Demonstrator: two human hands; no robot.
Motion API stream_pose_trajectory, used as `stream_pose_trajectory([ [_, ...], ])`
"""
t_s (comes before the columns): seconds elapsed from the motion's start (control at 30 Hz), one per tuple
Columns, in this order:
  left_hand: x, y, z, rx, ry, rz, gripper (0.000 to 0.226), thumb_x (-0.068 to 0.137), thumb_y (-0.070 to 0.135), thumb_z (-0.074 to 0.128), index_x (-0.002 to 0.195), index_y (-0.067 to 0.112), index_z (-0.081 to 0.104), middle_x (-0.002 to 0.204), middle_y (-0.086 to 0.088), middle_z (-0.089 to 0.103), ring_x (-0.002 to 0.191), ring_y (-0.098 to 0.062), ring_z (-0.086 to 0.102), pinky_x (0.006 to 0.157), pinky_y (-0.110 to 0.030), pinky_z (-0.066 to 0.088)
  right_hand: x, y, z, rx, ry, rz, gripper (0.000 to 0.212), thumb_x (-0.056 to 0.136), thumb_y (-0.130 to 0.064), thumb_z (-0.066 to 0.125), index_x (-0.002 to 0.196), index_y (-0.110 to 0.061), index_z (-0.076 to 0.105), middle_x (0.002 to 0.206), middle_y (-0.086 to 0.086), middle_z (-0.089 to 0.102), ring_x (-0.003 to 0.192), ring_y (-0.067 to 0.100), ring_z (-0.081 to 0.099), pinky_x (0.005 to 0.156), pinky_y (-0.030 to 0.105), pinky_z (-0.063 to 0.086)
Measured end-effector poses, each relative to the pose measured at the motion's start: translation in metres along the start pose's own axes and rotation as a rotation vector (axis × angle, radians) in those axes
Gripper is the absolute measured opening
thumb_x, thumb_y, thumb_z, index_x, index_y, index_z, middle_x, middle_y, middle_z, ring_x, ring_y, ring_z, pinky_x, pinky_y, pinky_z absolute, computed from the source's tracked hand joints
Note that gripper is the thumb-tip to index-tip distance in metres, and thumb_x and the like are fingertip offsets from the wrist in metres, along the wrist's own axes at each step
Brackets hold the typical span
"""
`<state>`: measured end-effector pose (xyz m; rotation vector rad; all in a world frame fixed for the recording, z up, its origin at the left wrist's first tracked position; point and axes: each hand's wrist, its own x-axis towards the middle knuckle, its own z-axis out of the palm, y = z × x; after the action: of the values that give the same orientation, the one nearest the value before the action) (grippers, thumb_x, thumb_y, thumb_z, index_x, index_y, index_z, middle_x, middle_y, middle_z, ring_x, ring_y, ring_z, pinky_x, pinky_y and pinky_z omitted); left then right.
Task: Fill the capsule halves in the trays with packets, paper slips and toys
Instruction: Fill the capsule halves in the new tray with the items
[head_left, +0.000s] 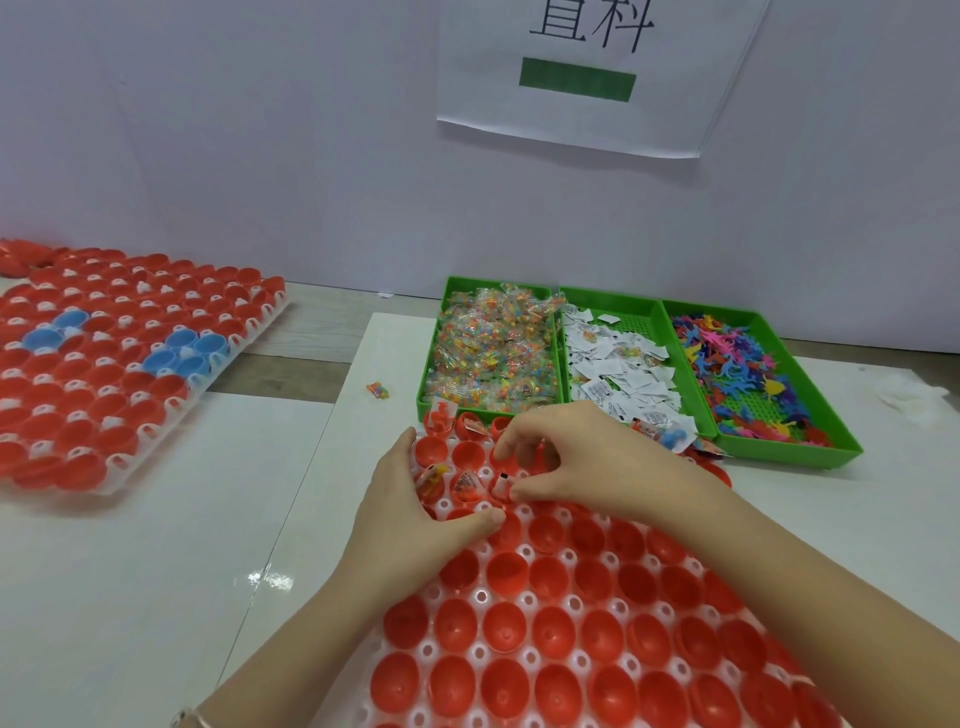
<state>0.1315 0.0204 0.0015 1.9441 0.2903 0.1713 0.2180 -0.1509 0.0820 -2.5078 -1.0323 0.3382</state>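
Right hand (587, 462), fingers curled, pinches a small white paper slip (501, 484) at the far-left corner of the near white perforated plastic tray (528, 601) of red plastic capsule halves (506, 571). Left hand (415, 512) rests relaxed just left of the slip, thumb beneath it.

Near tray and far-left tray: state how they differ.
The near tray holds only red capsule halves; the far-left tray has several blue ones among the red. The left hand and right hand work on the near tray; nobody touches the far-left tray. Both are white trays of capsule halves.
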Motion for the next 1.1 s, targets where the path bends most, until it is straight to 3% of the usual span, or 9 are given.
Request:
stream_pose_trajectory([
  [0.17, 0.001, 0.002, -0.001, -0.078, -0.02, -0.021, 0.115, 0.04, 0.062, 0.084, 0.138, 0.056, 0.025, 0.121, 0.045, 0.034, 0.108, 0.018, 0.045, 0.09, -0.007, 0.036, -0.021, 0.011, -0.019, 0.109, 0.113, 0.041, 0.023, 0.078, -0.021, 0.079, 0.097, -0.029, 0.068, 0.081, -0.011, 0.064, 0.066, -0.005, 0.052, 0.063, 0.01, 0.042],
  [0.3, 0.003, 0.004, -0.005, -0.192, -0.035, -0.109, 0.136, 0.031, 0.067, 0.079, 0.15, 0.035, 0.021, 0.144, 0.017, 0.033, 0.128, -0.005, 0.042, 0.105, -0.031, 0.038, -0.047, 0.034, -0.037, 0.193, 0.294, 0.103, 0.025, 0.074, -0.021, 0.081, 0.09, -0.036, 0.069, 0.077, -0.012, 0.067, 0.061, 0.003, 0.055, 0.06, 0.011, 0.044],
  [0.4, 0.012, 0.013, -0.014, -0.29, 0.042, -0.099, 0.118, 0.041, 0.066, 0.073, 0.146, 0.035, 0.03, 0.148, 0.007, 0.035, 0.132, -0.011, 0.038, 0.098, -0.031, 0.035, -0.068, 0.062, -0.05, 0.246, 0.468, 0.176, 0.024, 0.072, -0.024, 0.082, 0.088, -0.037, 0.07, 0.08, -0.016, 0.068, 0.061, 0.007, 0.057, 0.058, 0.012, 0.044],
  [0.57, 0.047, 0.033, -0.026, -0.313, 0.208, 0.004, 0.049, 0.083, 0.026, 0.072, 0.127, 0.034, 0.052, 0.132, 0.011, 0.05, 0.121, -0.01, 0.046, 0.09, -0.028, 0.034, -0.082, 0.133, -0.064, 0.255, 0.824, 0.401, 0.025, 0.078, -0.012, 0.077, 0.08, -0.035, 0.068, 0.08, -0.013, 0.07, 0.068, 0.012, 0.058, 0.063, 0.022, 0.049],
  [0.7, 0.076, 0.067, -0.012, -0.278, 0.158, 0.097, 0.027, 0.088, 0.016, 0.068, 0.105, 0.037, 0.064, 0.112, 0.02, 0.062, 0.11, -0.004, 0.058, 0.079, -0.021, 0.041, -0.071, 0.18, -0.059, 0.157, 0.632, 0.71, 0.023, 0.085, -0.02, 0.072, 0.109, -0.02, 0.071, 0.118, 0.006, 0.068, 0.097, 0.022, 0.061, 0.086, 0.032, 0.045],
  [0.83, 0.093, 0.094, 0.019, -0.195, 0.001, 0.149, 0.02, 0.087, 0.014, 0.067, 0.096, 0.032, 0.068, 0.096, 0.016, 0.07, 0.09, 0.003, 0.065, 0.064, -0.008, 0.045, -0.055, 0.188, -0.048, -0.033, 0.309, 0.761, 0.037, 0.088, -0.036, 0.067, 0.122, -0.021, 0.066, 0.123, 0.003, 0.065, 0.11, 0.02, 0.058, 0.088, 0.029, 0.043],
  [0.97, 0.099, 0.104, 0.046, -0.046, -0.136, 0.151, 0.019, 0.087, 0.021, 0.067, 0.097, 0.038, 0.066, 0.103, 0.012, 0.068, 0.096, -0.004, 0.065, 0.071, -0.019, 0.047, -0.054, 0.191, -0.054, 0.05, 0.361, 0.756, 0.019, 0.083, -0.031, 0.074, 0.1, -0.021, 0.074, 0.097, -0.004, 0.066, 0.082, 0.007, 0.055, 0.072, 0.025, 0.038],
  [1.03, 0.102, 0.107, 0.055, -0.003, -0.184, 0.153, 0.019, 0.088, 0.022, 0.065, 0.098, 0.038, 0.065, 0.103, 0.008, 0.069, 0.093, -0.019, 0.068, 0.071, -0.024, 0.052, -0.056, 0.193, -0.051, 0.087, 0.458, 0.74, 0.002, 0.083, -0.025, 0.074, 0.084, -0.023, 0.074, 0.089, -0.006, 0.067, 0.073, -0.001, 0.051, 0.069, 0.024, 0.038],
  [1.1, 0.103, 0.11, 0.062, 0.025, -0.222, 0.143, 0.018, 0.089, 0.023, 0.064, 0.1, 0.038, 0.065, 0.099, 0.002, 0.071, 0.083, -0.03, 0.068, 0.064, -0.032, 0.055, -0.059, 0.194, -0.043, 0.147, 0.574, 0.735, 0.005, 0.083, -0.022, 0.074, 0.079, -0.02, 0.075, 0.08, -0.011, 0.069, 0.07, -0.005, 0.052, 0.063, 0.023, 0.039],
])
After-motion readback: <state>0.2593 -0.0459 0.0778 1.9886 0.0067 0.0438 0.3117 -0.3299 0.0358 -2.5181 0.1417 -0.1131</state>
